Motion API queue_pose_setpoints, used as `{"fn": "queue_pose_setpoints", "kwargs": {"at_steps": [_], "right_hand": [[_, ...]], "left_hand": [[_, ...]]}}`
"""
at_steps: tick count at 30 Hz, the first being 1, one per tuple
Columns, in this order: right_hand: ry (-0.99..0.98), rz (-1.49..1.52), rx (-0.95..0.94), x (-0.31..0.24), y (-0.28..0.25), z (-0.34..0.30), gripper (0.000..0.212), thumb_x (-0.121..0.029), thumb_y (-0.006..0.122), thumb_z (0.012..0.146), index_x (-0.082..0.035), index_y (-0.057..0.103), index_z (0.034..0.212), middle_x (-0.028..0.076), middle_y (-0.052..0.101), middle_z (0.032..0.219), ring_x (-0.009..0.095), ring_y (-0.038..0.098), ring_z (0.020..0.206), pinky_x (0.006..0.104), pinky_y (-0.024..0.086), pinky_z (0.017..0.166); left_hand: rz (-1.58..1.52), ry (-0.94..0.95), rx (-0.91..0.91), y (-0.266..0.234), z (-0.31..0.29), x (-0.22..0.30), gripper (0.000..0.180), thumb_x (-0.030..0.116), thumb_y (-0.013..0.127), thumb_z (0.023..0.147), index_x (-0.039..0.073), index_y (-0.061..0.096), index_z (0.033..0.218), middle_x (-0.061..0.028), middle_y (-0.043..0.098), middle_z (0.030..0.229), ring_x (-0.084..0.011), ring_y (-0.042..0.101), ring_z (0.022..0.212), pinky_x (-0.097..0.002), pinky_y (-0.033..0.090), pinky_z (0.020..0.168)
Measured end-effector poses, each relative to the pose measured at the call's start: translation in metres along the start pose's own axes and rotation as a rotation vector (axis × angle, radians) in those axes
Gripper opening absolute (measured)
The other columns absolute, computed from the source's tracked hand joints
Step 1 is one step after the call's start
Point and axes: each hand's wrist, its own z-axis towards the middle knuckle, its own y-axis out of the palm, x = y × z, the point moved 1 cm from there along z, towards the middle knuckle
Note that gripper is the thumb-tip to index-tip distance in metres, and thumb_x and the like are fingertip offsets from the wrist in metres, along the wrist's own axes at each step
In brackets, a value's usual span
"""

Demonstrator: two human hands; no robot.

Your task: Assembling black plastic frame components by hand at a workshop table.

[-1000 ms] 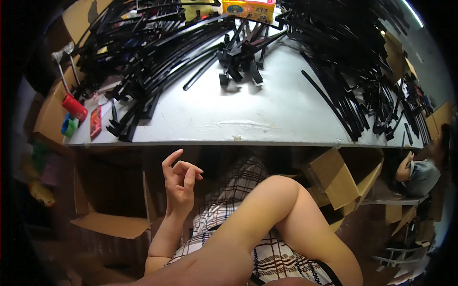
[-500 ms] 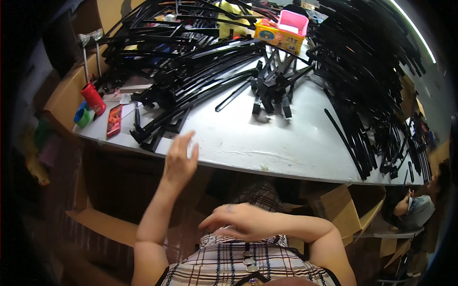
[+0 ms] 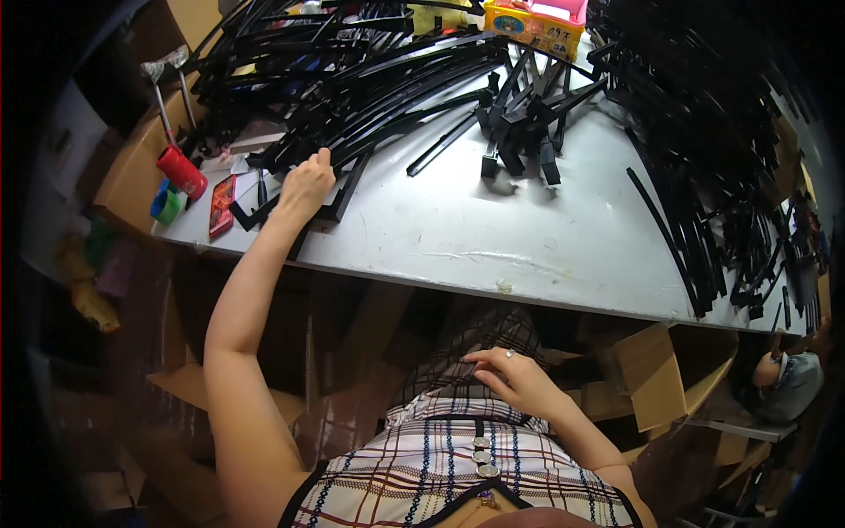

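Observation:
My left hand [image 3: 306, 185] is over the near left end of a pile of long black strips [image 3: 370, 114]. Its fingers are curled closed around a black strip there; their tips are partly hidden by the hand itself. Beside it, a black angled frame piece [image 3: 352, 187] lies near the table edge. My right hand [image 3: 515, 380], with a ring on one finger, hovers over my lap below the table edge. Its fingers are loosely stretched and nothing is in them.
A red phone [image 3: 222, 208], a red cylinder [image 3: 182, 172] and a green-blue tape roll [image 3: 165, 202] sit at the left of the white table [image 3: 440, 231]. A yellow box [image 3: 534, 31] stands at the back. More black strips [image 3: 695, 132] crowd the right; cardboard boxes [image 3: 651, 370] stand below.
My left hand has reached forward to the black strips and its spread fingers have closed. My right hand has drawn back to the right over my lap. The view has shifted slightly.

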Motion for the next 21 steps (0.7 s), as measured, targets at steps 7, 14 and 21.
{"fn": "queue_pose_setpoints", "kwargs": {"at_steps": [7,14,21], "right_hand": [[-0.161,-0.069,0.056,-0.001,0.002,0.0,0.024,-0.014,0.059,0.089,-0.008,0.059,0.112,0.009,0.062,0.085,0.024,0.063,0.077,0.0336,0.05,0.069],[-0.127,-0.079,0.079,0.012,0.002,-0.012,0.024,-0.011,0.059,0.089,-0.007,0.06,0.113,0.01,0.064,0.094,0.023,0.064,0.08,0.0308,0.051,0.07],[-0.138,-0.123,0.113,0.018,0.002,-0.022,0.02,-0.015,0.058,0.09,-0.007,0.061,0.108,0.01,0.063,0.089,0.025,0.063,0.079,0.0329,0.05,0.07]], "left_hand": [[0.058,0.047,-0.027,-0.09,-0.015,0.027,0.026,0.011,0.056,0.089,0.008,0.056,0.114,-0.0108,0.063,0.084,-0.0289,0.064,0.073,-0.0375,0.052,0.061],[0.071,-0.093,0.124,-0.109,-0.071,0.033,0.042,-0.002,0.057,0.083,0.018,0.062,0.121,-0.0091,0.061,0.088,-0.0256,0.061,0.08,-0.0357,0.051,0.069],[-0.376,-0.459,0.224,-0.092,-0.09,0.06,0.053,0.005,0.068,0.081,0.011,0.053,0.131,-0.0102,0.058,0.084,-0.025,0.059,0.074,-0.0348,0.048,0.067]]}}
